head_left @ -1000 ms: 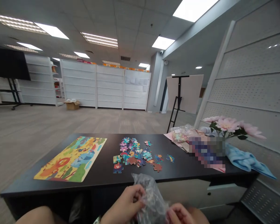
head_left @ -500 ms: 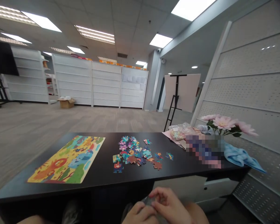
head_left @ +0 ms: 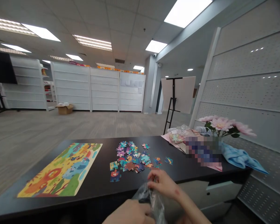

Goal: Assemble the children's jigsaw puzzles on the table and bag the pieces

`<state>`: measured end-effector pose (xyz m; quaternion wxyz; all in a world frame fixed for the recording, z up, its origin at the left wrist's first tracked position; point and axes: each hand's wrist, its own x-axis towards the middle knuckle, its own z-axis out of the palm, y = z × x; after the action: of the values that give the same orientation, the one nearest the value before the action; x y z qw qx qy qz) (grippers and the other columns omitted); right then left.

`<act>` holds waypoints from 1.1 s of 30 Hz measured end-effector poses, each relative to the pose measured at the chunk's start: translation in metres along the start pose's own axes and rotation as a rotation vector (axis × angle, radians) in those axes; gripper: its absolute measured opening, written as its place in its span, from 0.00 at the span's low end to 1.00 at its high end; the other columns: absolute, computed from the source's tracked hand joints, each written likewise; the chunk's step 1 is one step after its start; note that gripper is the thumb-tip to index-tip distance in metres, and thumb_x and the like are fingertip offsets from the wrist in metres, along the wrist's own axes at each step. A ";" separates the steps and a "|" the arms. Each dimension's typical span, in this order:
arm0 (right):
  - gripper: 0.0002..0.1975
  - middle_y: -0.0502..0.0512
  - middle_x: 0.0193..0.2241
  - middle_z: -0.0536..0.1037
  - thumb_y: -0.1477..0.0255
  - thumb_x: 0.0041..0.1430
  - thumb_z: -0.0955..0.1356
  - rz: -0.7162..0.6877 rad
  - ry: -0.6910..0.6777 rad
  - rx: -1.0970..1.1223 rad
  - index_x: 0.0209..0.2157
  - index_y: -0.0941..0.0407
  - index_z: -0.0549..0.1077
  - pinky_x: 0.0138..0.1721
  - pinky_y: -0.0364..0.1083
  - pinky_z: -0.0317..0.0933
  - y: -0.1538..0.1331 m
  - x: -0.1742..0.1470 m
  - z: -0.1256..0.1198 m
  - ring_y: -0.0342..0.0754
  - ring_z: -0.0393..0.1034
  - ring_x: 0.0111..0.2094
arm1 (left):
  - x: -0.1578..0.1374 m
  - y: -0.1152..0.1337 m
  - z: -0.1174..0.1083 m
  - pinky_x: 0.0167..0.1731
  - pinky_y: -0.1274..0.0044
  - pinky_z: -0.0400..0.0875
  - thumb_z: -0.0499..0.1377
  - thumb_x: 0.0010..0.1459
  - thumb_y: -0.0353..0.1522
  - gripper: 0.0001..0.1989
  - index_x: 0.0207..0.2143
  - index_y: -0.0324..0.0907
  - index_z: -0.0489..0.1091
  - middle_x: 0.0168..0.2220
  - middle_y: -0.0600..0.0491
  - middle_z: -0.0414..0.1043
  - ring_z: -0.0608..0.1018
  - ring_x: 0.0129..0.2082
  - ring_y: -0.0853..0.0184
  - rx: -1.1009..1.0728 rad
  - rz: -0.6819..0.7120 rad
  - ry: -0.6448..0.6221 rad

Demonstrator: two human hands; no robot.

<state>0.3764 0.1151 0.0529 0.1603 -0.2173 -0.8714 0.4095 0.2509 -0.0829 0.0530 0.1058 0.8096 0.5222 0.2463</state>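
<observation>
A clear plastic bag [head_left: 158, 205] hangs between my hands in front of the table's near edge. My right hand [head_left: 163, 184] pinches the top of the bag, its fingers curled together. Lower down, my left hand [head_left: 129, 213] is closed against the bag's side; its fingertips are partly hidden by the plastic. A dark patch shows through the bag. Beyond my hands, a loose heap of jigsaw puzzle pieces [head_left: 130, 167] lies on the black table [head_left: 93, 194]. Left of the heap, a colourful picture sheet [head_left: 60, 171] with animals lies flat.
At the table's right are a clear packet [head_left: 177, 135], a blue cloth [head_left: 238, 157] and pink flowers [head_left: 220, 123], next to a blurred-out patch. An easel [head_left: 174, 99] stands behind, with a white perforated panel [head_left: 242, 93] on the right. White drawers [head_left: 200, 193] sit under the tabletop.
My hands have risen and moved apart, and the plastic bag now shows stretched between them. The right hand has come up near the table edge. The view has tilted slightly upward.
</observation>
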 end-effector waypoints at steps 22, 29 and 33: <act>0.11 0.53 0.38 0.85 0.66 0.67 0.66 -0.214 0.263 0.020 0.44 0.53 0.80 0.39 0.44 0.72 -0.012 -0.027 0.033 0.48 0.80 0.36 | -0.024 0.026 -0.039 0.24 0.76 0.58 0.62 0.60 0.25 0.10 0.30 0.48 0.79 0.29 0.56 0.82 0.81 0.29 0.62 -0.048 -0.490 -0.260; 0.08 0.49 0.27 0.83 0.72 0.61 0.67 -0.015 -0.173 0.031 0.34 0.55 0.80 0.27 0.38 0.63 -0.059 -0.032 0.056 0.44 0.76 0.27 | -0.027 0.026 -0.051 0.33 0.76 0.65 0.57 0.57 0.22 0.13 0.28 0.46 0.77 0.36 0.54 0.80 0.80 0.37 0.61 -0.070 -0.538 -0.280; 0.13 0.48 0.22 0.80 0.72 0.62 0.63 0.095 -0.431 0.057 0.29 0.57 0.78 0.23 0.37 0.59 -0.058 -0.036 0.057 0.42 0.72 0.21 | -0.040 0.018 -0.063 0.38 0.77 0.66 0.56 0.58 0.22 0.14 0.29 0.47 0.77 0.38 0.57 0.77 0.78 0.40 0.64 -0.128 -0.564 -0.187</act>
<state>0.3666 0.0275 0.0595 -0.0431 -0.1608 -0.8625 0.4779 0.2199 -0.1316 0.1030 0.2686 0.6433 0.6979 0.1641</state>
